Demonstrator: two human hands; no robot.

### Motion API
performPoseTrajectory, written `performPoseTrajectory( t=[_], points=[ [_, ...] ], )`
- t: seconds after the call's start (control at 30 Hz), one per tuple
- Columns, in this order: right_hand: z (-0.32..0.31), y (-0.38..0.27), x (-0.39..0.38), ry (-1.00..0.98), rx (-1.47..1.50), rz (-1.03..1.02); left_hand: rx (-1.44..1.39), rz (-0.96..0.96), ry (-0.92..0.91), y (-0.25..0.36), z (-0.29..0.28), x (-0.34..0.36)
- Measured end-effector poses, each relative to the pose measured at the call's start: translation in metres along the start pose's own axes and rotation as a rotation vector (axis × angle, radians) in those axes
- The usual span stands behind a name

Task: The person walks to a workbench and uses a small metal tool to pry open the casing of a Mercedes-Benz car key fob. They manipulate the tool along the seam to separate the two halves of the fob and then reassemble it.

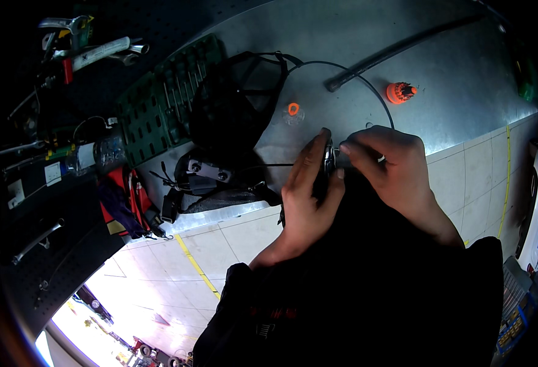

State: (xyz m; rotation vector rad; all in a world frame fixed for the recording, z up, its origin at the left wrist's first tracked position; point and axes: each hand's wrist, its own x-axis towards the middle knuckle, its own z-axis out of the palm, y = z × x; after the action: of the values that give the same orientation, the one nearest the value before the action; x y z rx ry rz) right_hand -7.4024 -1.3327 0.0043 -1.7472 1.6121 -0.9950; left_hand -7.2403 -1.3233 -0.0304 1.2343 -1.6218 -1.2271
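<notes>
My left hand (pixel 306 197) and my right hand (pixel 392 173) meet over the near edge of a grey metal workbench (pixel 452 104). Together they pinch a small dark metal part (pixel 329 160) between the fingertips. A thin black cable (pixel 367 82) arcs from the part up across the bench and back toward a black mesh bag (pixel 235 104). Below the hands hangs a large dark mass, too dark to make out.
A green screwdriver rack (pixel 153 113) lies left of the bag. An orange bit holder (pixel 400 92), a clear disc with an orange centre (pixel 293 112) and a long black rod (pixel 397 49) lie on the bench. Tools hang on a dark pegboard (pixel 42 202) at left. A water bottle (pixel 94 154) lies there.
</notes>
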Motion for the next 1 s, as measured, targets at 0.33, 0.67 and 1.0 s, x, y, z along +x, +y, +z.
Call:
performPoseTrajectory(
  t=[0.33,0.67,1.0],
  points=[
    [-0.005,-0.0042,-0.0009,-0.082,0.007,0.021,0.043,-0.028,0.017,-0.002,-0.0007,0.0009],
    [-0.0012,-0.0035,-0.0043,-0.099,-0.054,-0.006,0.104,0.105,0.032,-0.0066,0.0007,0.0016],
    [0.004,-0.0037,-0.0009,0.009,0.047,0.016,0.022,-0.022,-0.005,-0.0017,0.0006,-0.0008]
  ],
)
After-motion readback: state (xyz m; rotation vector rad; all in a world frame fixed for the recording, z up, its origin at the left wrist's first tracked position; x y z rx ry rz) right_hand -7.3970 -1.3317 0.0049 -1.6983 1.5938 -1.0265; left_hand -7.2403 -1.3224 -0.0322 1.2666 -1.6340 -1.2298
